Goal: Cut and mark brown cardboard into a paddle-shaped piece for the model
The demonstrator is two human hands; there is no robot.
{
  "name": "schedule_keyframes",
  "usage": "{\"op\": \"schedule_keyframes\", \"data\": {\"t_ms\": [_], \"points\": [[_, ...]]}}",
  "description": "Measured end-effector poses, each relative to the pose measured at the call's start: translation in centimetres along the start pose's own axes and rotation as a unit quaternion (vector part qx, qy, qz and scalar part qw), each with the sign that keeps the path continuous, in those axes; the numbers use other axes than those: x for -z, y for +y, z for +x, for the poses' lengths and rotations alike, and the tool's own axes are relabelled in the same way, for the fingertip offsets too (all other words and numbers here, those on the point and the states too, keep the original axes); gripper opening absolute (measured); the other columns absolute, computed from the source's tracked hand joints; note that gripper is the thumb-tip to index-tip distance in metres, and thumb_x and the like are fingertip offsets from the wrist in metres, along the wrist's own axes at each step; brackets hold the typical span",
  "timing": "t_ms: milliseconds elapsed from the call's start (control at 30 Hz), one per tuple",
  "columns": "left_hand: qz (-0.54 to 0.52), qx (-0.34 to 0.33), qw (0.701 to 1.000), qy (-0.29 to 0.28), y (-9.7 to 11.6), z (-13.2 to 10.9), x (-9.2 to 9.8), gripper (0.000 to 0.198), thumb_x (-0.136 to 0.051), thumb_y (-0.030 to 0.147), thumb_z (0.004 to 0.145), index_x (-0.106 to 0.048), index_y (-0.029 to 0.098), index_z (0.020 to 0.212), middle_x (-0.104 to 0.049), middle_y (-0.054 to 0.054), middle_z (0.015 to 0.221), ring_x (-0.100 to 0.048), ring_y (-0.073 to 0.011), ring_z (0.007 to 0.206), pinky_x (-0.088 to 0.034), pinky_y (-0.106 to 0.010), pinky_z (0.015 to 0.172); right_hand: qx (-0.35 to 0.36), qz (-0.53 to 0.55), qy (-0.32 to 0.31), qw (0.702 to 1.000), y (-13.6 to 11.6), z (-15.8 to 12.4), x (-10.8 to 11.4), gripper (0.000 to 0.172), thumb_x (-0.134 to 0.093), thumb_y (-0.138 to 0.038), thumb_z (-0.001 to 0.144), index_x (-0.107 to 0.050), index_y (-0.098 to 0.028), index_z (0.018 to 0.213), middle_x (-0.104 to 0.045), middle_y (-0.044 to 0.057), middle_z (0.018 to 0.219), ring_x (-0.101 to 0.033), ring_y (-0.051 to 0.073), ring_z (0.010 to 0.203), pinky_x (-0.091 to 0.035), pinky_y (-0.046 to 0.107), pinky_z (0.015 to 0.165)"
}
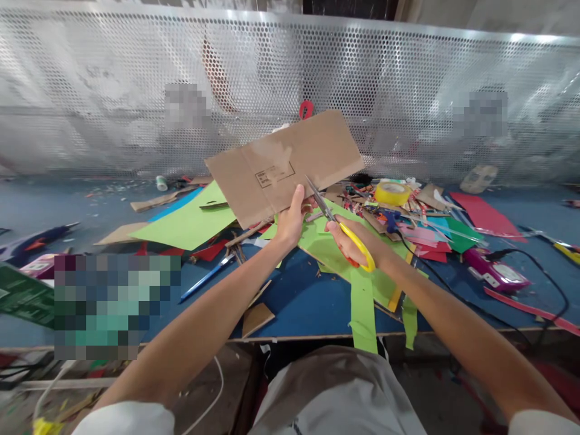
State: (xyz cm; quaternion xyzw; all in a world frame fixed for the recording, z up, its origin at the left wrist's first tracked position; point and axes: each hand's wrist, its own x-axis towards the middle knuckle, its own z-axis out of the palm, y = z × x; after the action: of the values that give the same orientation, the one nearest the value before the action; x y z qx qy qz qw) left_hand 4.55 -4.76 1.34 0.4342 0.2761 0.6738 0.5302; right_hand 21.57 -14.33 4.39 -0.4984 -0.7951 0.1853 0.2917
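Note:
A flat piece of brown cardboard (317, 145), with a printed black box and a torn patch on its face, is held up tilted above the table. My left hand (291, 220) grips its lower edge, thumb in front and fingers behind. In my right hand (351, 241) are yellow-and-orange-handled scissors (360, 241), their blades pointing up and left. The blade tips meet the lower part of the cardboard near my left thumb; whether they are cutting into it I cannot tell. Below both hands lie light green paper sheets and strips (362, 302).
A blue tabletop (290, 308) carries a yellow tape roll (392, 193), a purple device with a black cable (496, 272), red paper (487, 216), a blue pen (206, 279) and a green sheet (181, 223). A perforated metal screen (281, 66) stands behind.

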Motion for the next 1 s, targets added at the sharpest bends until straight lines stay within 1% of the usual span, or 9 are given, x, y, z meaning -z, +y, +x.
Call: {"op": "schedule_keyframes", "data": {"t_ms": [133,267,367,433,567,733,833,1000], "points": [[0.0,0.004,1.0,0.026,0.1,-0.1,-0.3,0.052,-0.074,0.073,0.089,-0.071,0.022,0.08,-0.071,-0.006,0.078,-0.068,-0.0187,0.076,-0.052,-0.034,0.072,-0.002,-0.013,-0.004,1.0,-0.4,0.0,-0.1,0.048,-0.031,-0.065,0.113,-0.038,-0.027,0.084,-0.05,-0.003,0.063,-0.049,0.018,0.057,-0.038,0.033,0.063],[-0.007,0.004,0.999,0.042,0.4,0.3,0.0,0.053,-0.072,0.076,0.09,-0.07,0.024,0.079,-0.072,-0.007,0.079,-0.068,-0.0189,0.074,-0.053,-0.035,0.07,0.0,-0.036,-0.003,0.999,-0.8,-0.1,-0.2,0.045,-0.034,-0.062,0.113,-0.039,-0.027,0.085,-0.049,-0.004,0.063,-0.049,0.017,0.055,-0.037,0.032,0.062],[0.016,0.009,0.999,0.033,0.6,0.5,0.2,0.057,-0.071,0.079,0.088,-0.071,0.024,0.077,-0.071,-0.007,0.077,-0.068,-0.0198,0.073,-0.052,-0.035,0.068,-0.007,-0.033,-0.007,0.999,-0.9,-0.2,-0.3,0.044,-0.032,-0.06,0.114,-0.042,-0.027,0.087,-0.05,-0.004,0.061,-0.049,0.017,0.052,-0.037,0.031,0.061],[0.02,0.016,0.999,0.028,0.5,0.4,0.2,0.058,-0.073,0.081,0.085,-0.071,0.023,0.078,-0.071,-0.007,0.077,-0.068,-0.02,0.073,-0.051,-0.036,0.069,-0.005,-0.035,0.005,0.999,-0.8,-0.1,-0.4,0.045,-0.03,-0.06,0.114,-0.044,-0.027,0.089,-0.051,-0.005,0.06,-0.048,0.017,0.052,-0.036,0.031,0.061],[0.005,0.021,1.0,0.021,0.3,0.3,0.1,0.06,-0.076,0.081,0.081,-0.071,0.022,0.077,-0.071,-0.007,0.077,-0.067,-0.0195,0.074,-0.051,-0.035,0.072,0.001,-0.054,0.023,0.998,-0.5,0.0,-0.6,0.044,-0.03,-0.058,0.114,-0.042,-0.027,0.087,-0.051,-0.004,0.061,-0.047,0.017,0.053,-0.035,0.031,0.062],[0.01,0.022,1.0,0.02,0.3,0.2,0.2,0.057,-0.075,0.079,0.084,-0.071,0.023,0.077,-0.072,-0.009,0.079,-0.067,-0.021,0.076,-0.052,-0.035,0.071,0.008,-0.091,0.025,0.996,-0.3,0.2,-0.6,0.039,-0.033,-0.053,0.114,-0.045,-0.026,0.089,-0.055,-0.001,0.068,-0.052,0.019,0.059,-0.035,0.031,0.065],[-0.002,0.021,0.999,0.024,0.5,0.1,-0.1,0.056,-0.076,0.077,0.085,-0.071,0.021,0.08,-0.072,-0.009,0.08,-0.069,-0.0215,0.079,-0.054,-0.035,0.074,0.016,-0.118,0.028,0.992,-0.1,0.3,-0.6,0.036,-0.034,-0.051,0.114,-0.049,-0.026,0.094,-0.056,0.0,0.07,-0.056,0.02,0.062,-0.035,0.032,0.067],[-0.015,0.026,0.999,0.02,0.7,0.0,-0.3,0.053,-0.077,0.073,0.087,-0.071,0.021,0.08,-0.071,-0.007,0.079,-0.069,-0.0204,0.079,-0.054,-0.035,0.075,0.02,-0.137,0.032,0.99,0.3,0.3,-0.7,0.037,-0.034,-0.052,0.115,-0.05,-0.025,0.096,-0.056,0.001,0.07,-0.055,0.021,0.062,-0.033,0.033,0.067]]}}
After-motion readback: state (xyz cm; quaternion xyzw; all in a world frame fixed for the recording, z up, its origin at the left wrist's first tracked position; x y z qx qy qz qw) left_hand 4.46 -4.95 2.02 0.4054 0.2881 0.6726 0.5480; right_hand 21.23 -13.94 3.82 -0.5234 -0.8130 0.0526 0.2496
